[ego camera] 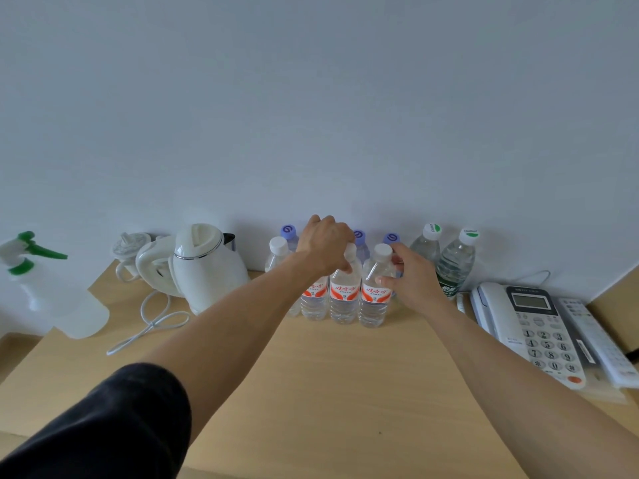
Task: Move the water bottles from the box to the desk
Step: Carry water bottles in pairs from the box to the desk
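Observation:
Several clear water bottles stand upright in rows at the back of the wooden desk (328,382), against the wall. My left hand (323,248) grips the neck of a red-labelled bottle (343,299) in the front row. My right hand (411,276) holds the side of the red-labelled bottle (375,295) beside it, thumb on its front. Another white-capped bottle (277,255) stands to the left. Purple-capped bottles (289,234) stand behind, and two green-labelled bottles (455,262) at the right. No box is in view.
A white electric kettle (204,267) with its cord stands left of the bottles, a small lidded cup (130,250) behind it. A spray bottle (48,292) with a green trigger is at far left. A desk phone (529,326) and a remote (594,340) lie at right.

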Demonstrator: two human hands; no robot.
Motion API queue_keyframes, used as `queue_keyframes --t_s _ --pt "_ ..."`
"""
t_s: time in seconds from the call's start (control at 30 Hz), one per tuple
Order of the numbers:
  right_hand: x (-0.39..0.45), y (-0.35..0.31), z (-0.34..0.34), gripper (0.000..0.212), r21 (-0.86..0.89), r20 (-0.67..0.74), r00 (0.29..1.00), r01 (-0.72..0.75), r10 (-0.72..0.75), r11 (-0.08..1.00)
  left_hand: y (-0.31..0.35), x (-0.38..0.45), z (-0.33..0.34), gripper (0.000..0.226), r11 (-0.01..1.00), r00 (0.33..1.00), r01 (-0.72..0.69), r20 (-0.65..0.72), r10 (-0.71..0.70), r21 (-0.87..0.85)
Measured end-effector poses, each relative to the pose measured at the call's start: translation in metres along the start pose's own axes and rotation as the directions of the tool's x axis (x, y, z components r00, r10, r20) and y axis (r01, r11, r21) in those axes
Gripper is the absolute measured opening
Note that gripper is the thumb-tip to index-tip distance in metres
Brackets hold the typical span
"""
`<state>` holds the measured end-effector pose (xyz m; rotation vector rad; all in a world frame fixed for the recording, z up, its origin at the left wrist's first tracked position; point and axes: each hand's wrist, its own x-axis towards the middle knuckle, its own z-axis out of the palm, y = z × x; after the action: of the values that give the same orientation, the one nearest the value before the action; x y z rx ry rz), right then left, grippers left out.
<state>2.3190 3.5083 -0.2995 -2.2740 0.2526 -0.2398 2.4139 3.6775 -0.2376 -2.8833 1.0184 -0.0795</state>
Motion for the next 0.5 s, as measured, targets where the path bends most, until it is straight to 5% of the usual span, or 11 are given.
queue_keyframes --t_s 0.5 --pt "0.019 -0.003 -0.006 0.053 -0.075 0.005 0.999 0.034 -0.034 0.997 -0.005 0.014 -0.003 0.048 0.999 1.000 0.021 0.001 -0.021 -0.024"
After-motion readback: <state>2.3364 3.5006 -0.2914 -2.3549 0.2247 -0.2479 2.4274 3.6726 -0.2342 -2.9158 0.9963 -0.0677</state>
